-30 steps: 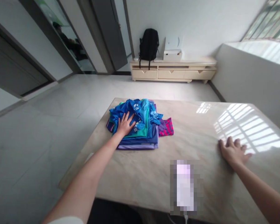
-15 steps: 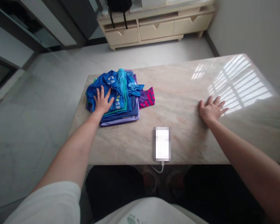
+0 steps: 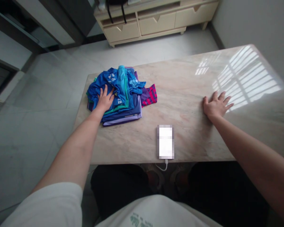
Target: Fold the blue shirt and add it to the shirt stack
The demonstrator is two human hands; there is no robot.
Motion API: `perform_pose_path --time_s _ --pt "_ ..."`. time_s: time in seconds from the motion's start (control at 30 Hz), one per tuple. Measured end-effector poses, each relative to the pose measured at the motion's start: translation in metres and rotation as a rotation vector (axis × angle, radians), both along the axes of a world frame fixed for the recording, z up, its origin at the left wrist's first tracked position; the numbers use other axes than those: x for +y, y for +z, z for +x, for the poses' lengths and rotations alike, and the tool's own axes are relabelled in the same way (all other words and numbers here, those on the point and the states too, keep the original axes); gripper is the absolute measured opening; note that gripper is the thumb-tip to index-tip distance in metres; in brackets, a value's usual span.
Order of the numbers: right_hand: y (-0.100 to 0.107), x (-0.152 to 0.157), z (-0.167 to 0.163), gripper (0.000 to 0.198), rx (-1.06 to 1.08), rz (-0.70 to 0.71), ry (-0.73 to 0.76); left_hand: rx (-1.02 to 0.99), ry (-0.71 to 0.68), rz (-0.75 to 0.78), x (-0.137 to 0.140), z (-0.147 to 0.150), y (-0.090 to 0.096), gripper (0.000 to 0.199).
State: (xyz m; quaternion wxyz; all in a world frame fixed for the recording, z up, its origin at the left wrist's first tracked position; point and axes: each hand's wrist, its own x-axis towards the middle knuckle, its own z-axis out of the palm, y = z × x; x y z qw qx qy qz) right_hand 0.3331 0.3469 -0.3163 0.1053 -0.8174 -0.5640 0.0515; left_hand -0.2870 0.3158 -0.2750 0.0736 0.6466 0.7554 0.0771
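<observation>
A stack of folded clothes (image 3: 132,111) lies at the left end of the marble-patterned table (image 3: 180,91). On top is a blue garment (image 3: 97,86) with white print, beside light blue and green cloth. My left hand (image 3: 105,100) rests on this blue garment with its fingers spread. From under the stack a red and purple patterned piece (image 3: 152,95) sticks out to the right. My right hand (image 3: 215,105) lies on the bare tabletop at the right, fingers spread, holding nothing.
Near the table's front edge lies a phone-like device (image 3: 165,142), blurred out, with a white cable (image 3: 165,167) hanging over the edge. Beyond the table a cream low cabinet (image 3: 158,23) stands against the wall, black straps (image 3: 124,14) hanging over its front. Window light reflects at the right.
The view has shifted slightly. My left hand has pressed or slid a little on the blue garment, whose lower print is now more creased. My right hand stays in place on the table.
</observation>
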Motion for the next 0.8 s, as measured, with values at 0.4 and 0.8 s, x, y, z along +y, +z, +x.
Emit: perform_pose_path --time_s 0.4,0.8 --pt "-0.003 0.001 0.002 0.081 -0.012 -0.010 0.004 -0.150 0.116 0.401 -0.013 0.007 -0.016 0.050" --pt "-0.006 0.001 0.003 0.082 -0.014 -0.004 0.009 -0.123 0.176 0.434 -0.017 0.019 -0.010 0.045"
